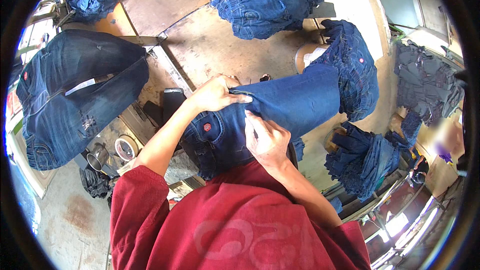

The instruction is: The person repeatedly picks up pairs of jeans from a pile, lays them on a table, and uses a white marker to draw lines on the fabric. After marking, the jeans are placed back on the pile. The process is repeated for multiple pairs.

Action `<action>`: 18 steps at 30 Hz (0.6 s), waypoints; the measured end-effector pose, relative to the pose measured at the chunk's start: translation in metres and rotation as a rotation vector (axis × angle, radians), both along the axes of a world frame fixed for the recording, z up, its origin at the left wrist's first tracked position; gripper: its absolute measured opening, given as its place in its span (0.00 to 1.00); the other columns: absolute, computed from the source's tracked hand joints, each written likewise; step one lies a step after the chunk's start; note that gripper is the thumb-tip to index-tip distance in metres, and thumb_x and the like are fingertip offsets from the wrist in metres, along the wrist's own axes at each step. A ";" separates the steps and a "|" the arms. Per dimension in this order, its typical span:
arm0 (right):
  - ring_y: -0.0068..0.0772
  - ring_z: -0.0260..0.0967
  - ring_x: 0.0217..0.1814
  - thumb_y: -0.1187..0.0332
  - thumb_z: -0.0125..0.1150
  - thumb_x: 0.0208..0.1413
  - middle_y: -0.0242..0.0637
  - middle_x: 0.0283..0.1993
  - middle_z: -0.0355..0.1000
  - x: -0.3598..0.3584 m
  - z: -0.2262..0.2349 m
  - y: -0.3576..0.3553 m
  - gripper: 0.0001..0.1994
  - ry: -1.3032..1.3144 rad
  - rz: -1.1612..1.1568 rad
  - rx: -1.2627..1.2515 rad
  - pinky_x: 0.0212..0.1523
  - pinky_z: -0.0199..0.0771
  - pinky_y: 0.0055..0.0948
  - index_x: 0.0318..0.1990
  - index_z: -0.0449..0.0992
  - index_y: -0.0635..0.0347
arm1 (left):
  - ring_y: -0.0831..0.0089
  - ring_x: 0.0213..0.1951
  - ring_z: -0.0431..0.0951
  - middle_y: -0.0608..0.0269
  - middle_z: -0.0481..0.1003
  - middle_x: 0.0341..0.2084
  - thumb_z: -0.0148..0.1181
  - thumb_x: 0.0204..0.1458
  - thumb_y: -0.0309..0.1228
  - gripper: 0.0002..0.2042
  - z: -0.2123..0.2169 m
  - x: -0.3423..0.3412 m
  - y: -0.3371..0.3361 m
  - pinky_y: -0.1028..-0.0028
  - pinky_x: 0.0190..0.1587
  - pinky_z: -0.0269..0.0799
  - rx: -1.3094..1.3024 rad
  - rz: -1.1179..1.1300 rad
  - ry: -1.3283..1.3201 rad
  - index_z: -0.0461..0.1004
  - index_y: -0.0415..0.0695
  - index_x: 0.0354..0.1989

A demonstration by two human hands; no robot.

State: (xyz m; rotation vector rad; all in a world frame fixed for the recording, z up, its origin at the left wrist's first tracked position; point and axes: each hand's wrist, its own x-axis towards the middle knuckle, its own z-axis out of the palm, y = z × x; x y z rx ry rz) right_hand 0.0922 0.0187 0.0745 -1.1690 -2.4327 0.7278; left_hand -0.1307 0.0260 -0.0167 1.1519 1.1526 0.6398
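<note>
Nearest: the dark red shirt [235, 225] is filling the bottom of the view, with both forearms reaching up from it. The denim garment [300, 102] is lying just ahead of the torso, running left to right, its pocket side with a red badge [207, 127] facing up at left. Left hand [215, 93] is clamping the garment's upper edge, thumb on the near face, fingers over the far side. Right hand [270, 142] is resting on the cloth just below, index finger extended toward the left thumb, other fingers curling in; can't tell if it's pinching any fabric. Hands are sitting close but apart.

Around that: a tape roll [126, 148] and a metal cup [98, 156] are standing at left, near a black plastic bag [95, 182]. Dark jeans [82, 95] are draping over the left side. At right, a denim heap [352, 70] is meeting the garment's far end; a second denim pile [362, 160] is sitting lower right.

Farther: a bundle of jeans [270, 2] is lying top centre, grey cloth [427, 80] is piling up far right.
</note>
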 end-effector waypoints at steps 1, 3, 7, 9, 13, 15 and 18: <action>0.35 0.79 0.23 0.76 0.73 0.57 0.36 0.32 0.85 -0.002 -0.001 0.000 0.08 -0.029 -0.017 0.017 0.27 0.79 0.33 0.45 0.86 0.59 | 0.76 0.31 0.75 0.56 0.80 0.26 0.76 0.61 0.37 0.14 -0.001 0.001 -0.002 0.64 0.39 0.73 -0.009 -0.007 0.019 0.85 0.35 0.38; 0.36 0.78 0.22 0.75 0.73 0.57 0.37 0.29 0.83 -0.006 -0.001 -0.003 0.07 -0.133 -0.016 -0.034 0.26 0.78 0.34 0.43 0.86 0.57 | 0.75 0.31 0.74 0.54 0.81 0.27 0.76 0.61 0.34 0.12 -0.003 0.001 -0.004 0.64 0.40 0.73 0.013 -0.004 0.017 0.85 0.35 0.39; 0.40 0.79 0.22 0.74 0.72 0.58 0.39 0.27 0.81 -0.006 0.008 -0.007 0.06 -0.271 -0.023 -0.123 0.25 0.79 0.37 0.42 0.85 0.56 | 0.76 0.31 0.73 0.54 0.82 0.27 0.76 0.61 0.34 0.11 -0.002 0.002 -0.003 0.64 0.40 0.73 -0.053 -0.010 0.087 0.87 0.37 0.41; 0.41 0.80 0.24 0.74 0.72 0.58 0.41 0.27 0.82 -0.005 0.009 -0.007 0.05 -0.217 -0.053 -0.164 0.26 0.80 0.37 0.41 0.85 0.57 | 0.76 0.31 0.73 0.54 0.82 0.27 0.76 0.61 0.34 0.11 -0.003 0.003 -0.003 0.64 0.40 0.73 -0.095 0.035 -0.022 0.87 0.37 0.42; 0.42 0.83 0.27 0.74 0.72 0.58 0.42 0.29 0.82 -0.007 0.001 -0.004 0.04 -0.062 -0.096 -0.120 0.28 0.81 0.37 0.39 0.84 0.58 | 0.76 0.32 0.73 0.54 0.84 0.29 0.76 0.61 0.34 0.11 -0.006 0.005 -0.007 0.64 0.40 0.74 -0.053 0.046 -0.025 0.87 0.38 0.43; 0.42 0.83 0.27 0.75 0.72 0.57 0.42 0.30 0.83 -0.007 0.000 -0.005 0.04 -0.102 -0.079 -0.108 0.28 0.81 0.37 0.40 0.85 0.58 | 0.76 0.31 0.74 0.54 0.84 0.28 0.76 0.61 0.34 0.11 -0.009 0.006 -0.009 0.64 0.40 0.74 -0.024 0.073 -0.048 0.87 0.37 0.42; 0.41 0.82 0.26 0.74 0.72 0.58 0.40 0.28 0.81 -0.004 0.001 -0.006 0.05 -0.244 -0.021 -0.117 0.27 0.80 0.37 0.41 0.84 0.57 | 0.75 0.31 0.74 0.54 0.83 0.28 0.75 0.61 0.34 0.11 -0.011 0.006 -0.009 0.64 0.40 0.74 -0.036 0.074 -0.052 0.87 0.37 0.42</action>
